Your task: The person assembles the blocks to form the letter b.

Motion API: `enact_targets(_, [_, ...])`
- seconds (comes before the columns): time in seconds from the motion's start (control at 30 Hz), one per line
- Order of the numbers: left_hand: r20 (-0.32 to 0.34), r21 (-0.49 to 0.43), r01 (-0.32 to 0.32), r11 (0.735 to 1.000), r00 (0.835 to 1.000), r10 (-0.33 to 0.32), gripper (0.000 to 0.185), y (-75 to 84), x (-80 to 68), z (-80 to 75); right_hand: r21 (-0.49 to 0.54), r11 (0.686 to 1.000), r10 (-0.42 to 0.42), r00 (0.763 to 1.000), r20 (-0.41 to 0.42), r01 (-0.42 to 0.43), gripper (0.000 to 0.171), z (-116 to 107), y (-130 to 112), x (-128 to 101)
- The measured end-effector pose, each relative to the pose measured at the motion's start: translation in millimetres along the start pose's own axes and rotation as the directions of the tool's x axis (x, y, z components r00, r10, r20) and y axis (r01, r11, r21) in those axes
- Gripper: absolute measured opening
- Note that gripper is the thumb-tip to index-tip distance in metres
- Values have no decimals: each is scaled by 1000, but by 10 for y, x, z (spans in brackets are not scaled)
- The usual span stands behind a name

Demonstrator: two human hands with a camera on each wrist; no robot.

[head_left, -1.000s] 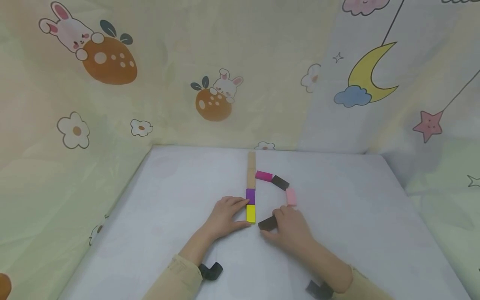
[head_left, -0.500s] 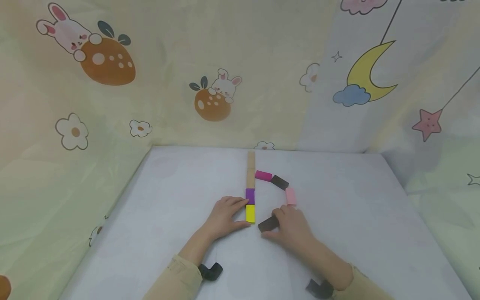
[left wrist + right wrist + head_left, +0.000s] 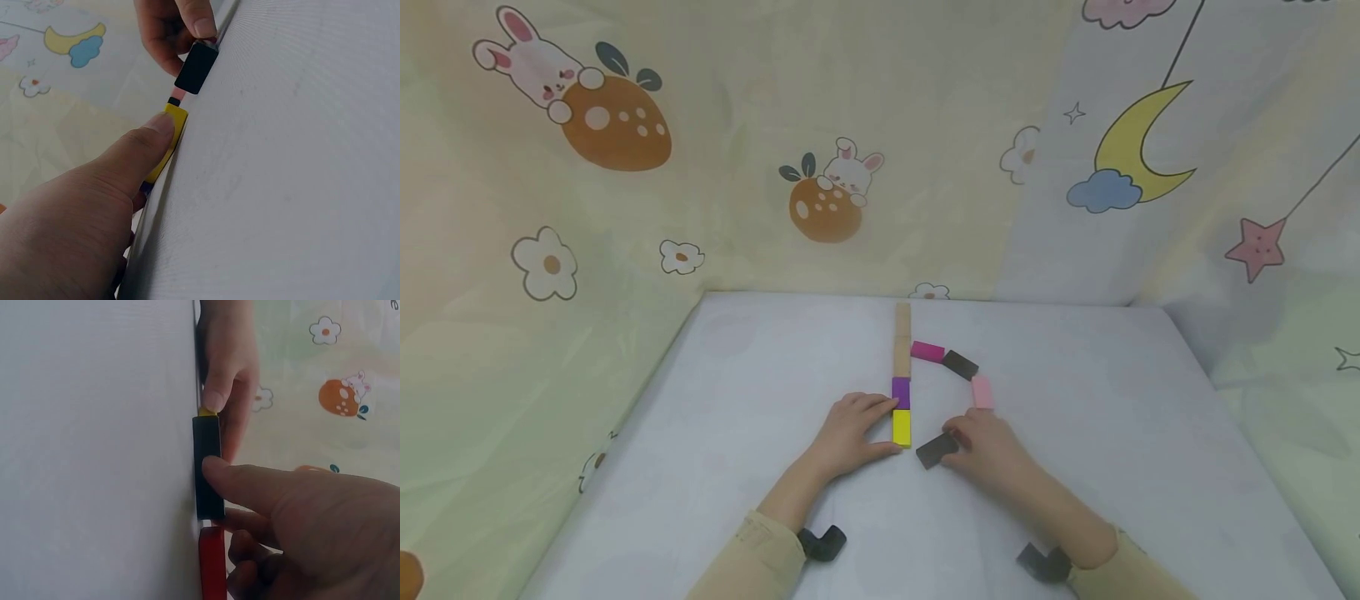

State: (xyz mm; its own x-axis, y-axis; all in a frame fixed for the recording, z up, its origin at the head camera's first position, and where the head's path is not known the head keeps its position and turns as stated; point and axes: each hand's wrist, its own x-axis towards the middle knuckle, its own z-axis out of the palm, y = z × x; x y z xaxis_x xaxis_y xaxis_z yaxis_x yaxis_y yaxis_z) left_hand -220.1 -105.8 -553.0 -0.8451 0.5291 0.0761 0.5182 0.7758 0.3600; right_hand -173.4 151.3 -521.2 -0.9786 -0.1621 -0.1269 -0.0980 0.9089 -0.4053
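My right hand pinches the right end of a black block lying slanted on the white surface, right of the yellow block. In the right wrist view my thumb lies against that black block; a red block stands beside it, unseen in the head view. My left hand rests at the left of the column, fingers extended, index finger touching the purple block. Its thumb presses the near end of the yellow block, as the left wrist view shows.
Two wooden blocks continue the column away from me. A magenta block, another black block and a light pink block curve to its right. Patterned cloth encloses the white tabletop. Dark wrist mounts hang at both wrists.
My right thumb has slid from the black block's near side towards its right end, baring more of the block, which sits slightly lower. My right forearm has shifted right. The left hand stays put.
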Motion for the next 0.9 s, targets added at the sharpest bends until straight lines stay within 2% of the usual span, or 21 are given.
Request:
enact_targets(0.37, [1,4,-3,1000,1000,3,76,2,0,4,-16,999,-28,1000,-5,28,40,-1,24,12])
enact_targets(0.9, [7,4,8,1000,1000,-8,77,27,-5,-19,-185,974,-152,984,-94,133,39,19,40,-8])
